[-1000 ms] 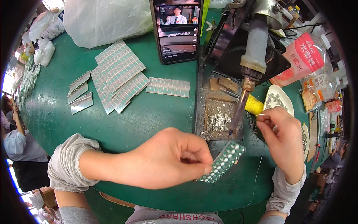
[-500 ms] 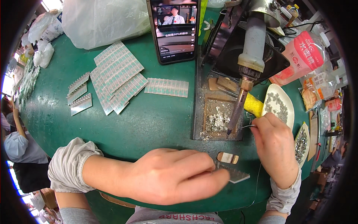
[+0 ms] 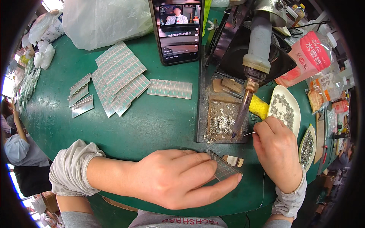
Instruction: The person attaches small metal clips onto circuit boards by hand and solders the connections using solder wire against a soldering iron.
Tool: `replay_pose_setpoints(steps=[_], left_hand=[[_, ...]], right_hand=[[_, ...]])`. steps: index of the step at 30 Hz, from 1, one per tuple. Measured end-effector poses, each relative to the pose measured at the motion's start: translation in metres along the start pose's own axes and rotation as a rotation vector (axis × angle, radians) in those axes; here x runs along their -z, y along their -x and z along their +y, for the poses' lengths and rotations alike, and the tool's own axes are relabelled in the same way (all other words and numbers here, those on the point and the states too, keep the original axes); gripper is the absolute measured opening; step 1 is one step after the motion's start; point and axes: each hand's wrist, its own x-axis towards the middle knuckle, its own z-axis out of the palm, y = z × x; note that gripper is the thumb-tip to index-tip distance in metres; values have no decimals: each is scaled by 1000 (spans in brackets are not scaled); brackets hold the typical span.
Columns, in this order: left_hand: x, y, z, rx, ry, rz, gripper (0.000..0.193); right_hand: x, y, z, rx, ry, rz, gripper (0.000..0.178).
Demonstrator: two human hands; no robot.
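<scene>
My left hand (image 3: 178, 176) lies flat on a small ribbed metal strip (image 3: 224, 167), pressing it onto the green table (image 3: 152, 121) near the front edge. My right hand (image 3: 277, 150) pinches a thin solder wire (image 3: 249, 133) and holds its end at the tip of the mounted soldering iron (image 3: 247, 102). The iron points down at a metal tray (image 3: 222, 121) with silvery solder scraps. A small tan block (image 3: 232, 160) sits just beside the strip.
Stacks of ribbed metal strips (image 3: 118, 78) lie at the middle left, one more strip (image 3: 170, 88) beside them. A phone (image 3: 178, 30) stands propped at the back. White dishes of small metal parts (image 3: 284, 110) sit right, with a plastic bag (image 3: 102, 21) behind.
My left hand brought the strip down from the air and flattened it on the table. My right hand moved the wire in to the iron's tip.
</scene>
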Motion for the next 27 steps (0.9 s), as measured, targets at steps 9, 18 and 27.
replay_pose_setpoints(steps=[9, 18, 27], left_hand=[[4, 4, -2, 169, 196, -43, 22], [-2, 0, 4, -79, -61, 95, 11], [-1, -1, 4, -86, -78, 115, 11]], right_hand=[[10, -3, -7, -10, -642, 0, 16], [11, -5, -14, -40, -1039, -248, 10], [9, -4, -16, -18, -1034, -235, 11]])
